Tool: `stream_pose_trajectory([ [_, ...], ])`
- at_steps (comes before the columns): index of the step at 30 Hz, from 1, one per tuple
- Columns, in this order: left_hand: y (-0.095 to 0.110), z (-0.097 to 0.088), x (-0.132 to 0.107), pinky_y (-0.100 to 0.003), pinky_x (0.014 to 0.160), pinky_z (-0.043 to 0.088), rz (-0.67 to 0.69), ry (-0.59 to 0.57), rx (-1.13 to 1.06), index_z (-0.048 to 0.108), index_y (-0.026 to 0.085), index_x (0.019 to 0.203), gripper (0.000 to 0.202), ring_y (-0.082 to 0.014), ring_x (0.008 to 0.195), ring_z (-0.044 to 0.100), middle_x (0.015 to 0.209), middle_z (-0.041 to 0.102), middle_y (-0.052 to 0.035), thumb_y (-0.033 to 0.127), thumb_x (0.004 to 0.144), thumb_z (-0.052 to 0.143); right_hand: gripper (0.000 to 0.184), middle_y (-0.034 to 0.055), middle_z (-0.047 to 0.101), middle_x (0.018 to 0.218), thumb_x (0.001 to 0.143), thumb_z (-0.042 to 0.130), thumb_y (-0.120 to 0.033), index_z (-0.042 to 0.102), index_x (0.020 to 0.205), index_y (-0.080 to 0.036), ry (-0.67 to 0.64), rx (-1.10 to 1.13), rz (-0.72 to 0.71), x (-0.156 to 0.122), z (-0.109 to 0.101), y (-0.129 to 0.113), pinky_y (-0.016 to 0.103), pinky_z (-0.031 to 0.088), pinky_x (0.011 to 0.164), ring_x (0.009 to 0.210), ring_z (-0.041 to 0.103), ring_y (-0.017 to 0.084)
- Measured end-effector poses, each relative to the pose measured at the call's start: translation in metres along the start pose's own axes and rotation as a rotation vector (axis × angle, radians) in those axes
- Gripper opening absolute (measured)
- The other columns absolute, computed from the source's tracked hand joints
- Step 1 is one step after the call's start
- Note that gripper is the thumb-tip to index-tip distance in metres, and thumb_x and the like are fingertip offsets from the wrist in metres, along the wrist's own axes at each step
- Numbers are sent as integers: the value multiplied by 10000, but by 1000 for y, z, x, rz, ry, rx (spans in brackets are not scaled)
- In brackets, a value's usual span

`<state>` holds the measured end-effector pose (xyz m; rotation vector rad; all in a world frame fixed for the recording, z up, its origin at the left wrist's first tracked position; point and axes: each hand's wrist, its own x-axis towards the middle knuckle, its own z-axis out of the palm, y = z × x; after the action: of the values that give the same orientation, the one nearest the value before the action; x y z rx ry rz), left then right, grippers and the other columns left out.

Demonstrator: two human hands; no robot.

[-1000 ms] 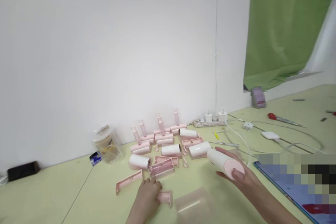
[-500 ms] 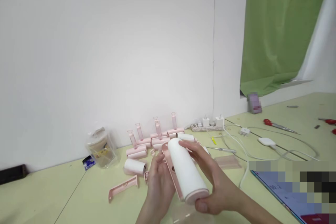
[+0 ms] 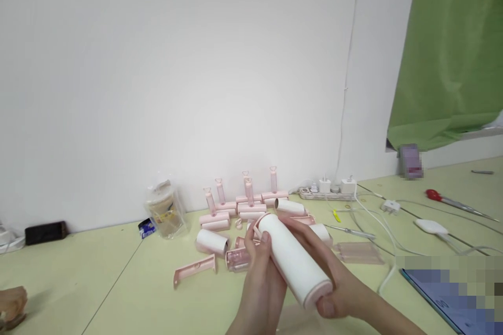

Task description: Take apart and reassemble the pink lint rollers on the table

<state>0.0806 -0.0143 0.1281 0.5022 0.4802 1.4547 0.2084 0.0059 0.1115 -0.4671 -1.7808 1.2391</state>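
Both my hands hold one white lint roll (image 3: 294,260) with a pink end cap, tilted toward me above the pale green table (image 3: 118,293). My left hand (image 3: 261,282) grips its left side together with a pink holder piece (image 3: 257,227) pressed along the roll. My right hand (image 3: 334,285) wraps the near end from below. Behind them lie several pink handled rollers (image 3: 245,204), loose white rolls (image 3: 212,242) and a pink flat bracket (image 3: 195,270).
A plastic-wrapped cup (image 3: 164,213) stands by the wall. A power strip (image 3: 328,191) with white cables (image 3: 377,220) runs right. A clear pink cover (image 3: 359,252), red-handled tool (image 3: 451,200), blurred screen (image 3: 451,288) and another person's hand (image 3: 11,303) are around.
My right hand brought the white roll in from the right. My left hand left the table with a pink piece and now both hands hold the roll and piece together.
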Motion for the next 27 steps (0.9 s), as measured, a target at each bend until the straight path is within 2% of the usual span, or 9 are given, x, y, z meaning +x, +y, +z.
stream_pose_trajectory([
  [3, 0, 0, -3, -289, 820, 455, 1, -25, 51, 270, 323, 1260, 627, -206, 1053, 551, 1062, 612, -32, 399, 751, 627, 949, 101, 253, 1425, 553, 644, -662, 281, 1337, -269, 11, -2, -52, 0, -1, 0, 425, 268, 1013, 1288, 243, 329],
  [6, 1, 0, -5, -311, 814, 460, -20, -22, 93, 266, 300, 1269, 601, -221, 1022, 564, 1031, 618, -44, 419, 776, 590, 899, 75, 273, 1421, 573, 646, -645, 313, 1333, -298, 11, -1, -20, -2, -4, -1, 420, 308, 987, 1272, 277, 325],
  [12, 5, -3, -13, -329, 724, 481, -100, -84, 135, 262, 303, 1267, 614, -262, 986, 578, 1055, 593, -72, 525, 767, 540, 838, 56, 284, 1418, 606, 704, -469, 319, 1338, -329, 29, -213, 89, -7, -3, -5, 390, 422, 877, 1246, 308, 333],
  [16, 6, -5, -14, -261, 669, 468, -84, 58, 205, 384, 271, 1160, 535, -219, 916, 589, 988, 592, -44, 487, 726, 609, 816, 84, 284, 1387, 617, 698, -341, 284, 1318, -304, 47, -281, 90, -8, 9, -7, 397, 421, 881, 1193, 374, 313],
  [18, 6, -7, -12, -241, 644, 460, -29, 158, 207, 418, 252, 1085, 508, -195, 857, 588, 885, 590, -20, 452, 682, 653, 746, 74, 261, 1377, 623, 691, -334, 303, 1259, -310, 118, -277, 90, -10, 17, -7, 389, 414, 884, 1145, 416, 284],
  [20, 5, -8, -10, -242, 605, 454, 8, 206, 194, 443, 231, 1006, 486, -178, 757, 583, 772, 561, 2, 464, 639, 660, 605, 56, 322, 1304, 622, 692, -353, 375, 1135, -304, 197, -294, 90, -12, 24, -7, 369, 421, 857, 1066, 452, 252],
  [22, 6, -8, -9, -253, 565, 450, 33, 192, 180, 461, 217, 932, 476, -165, 660, 564, 698, 525, 16, 499, 600, 653, 470, 34, 429, 1123, 611, 698, -374, 424, 982, -281, 237, -336, 93, -13, 28, -8, 339, 435, 789, 935, 474, 218],
  [24, 7, -8, -9, -265, 537, 450, 48, 143, 159, 462, 218, 883, 468, -155, 595, 542, 675, 517, 19, 516, 576, 651, 403, 14, 452, 967, 614, 697, -395, 435, 891, -264, 248, -346, 93, -13, 32, -8, 294, 437, 686, 784, 457, 179],
  [27, 10, -8, -8, -261, 529, 455, 67, 73, 106, 465, 238, 861, 435, -174, 645, 558, 732, 551, 2, 492, 566, 659, 335, 15, 423, 990, 634, 700, -378, 458, 826, -249, 262, -288, 102, -14, 35, -8, 232, 398, 557, 676, 423, 133],
])
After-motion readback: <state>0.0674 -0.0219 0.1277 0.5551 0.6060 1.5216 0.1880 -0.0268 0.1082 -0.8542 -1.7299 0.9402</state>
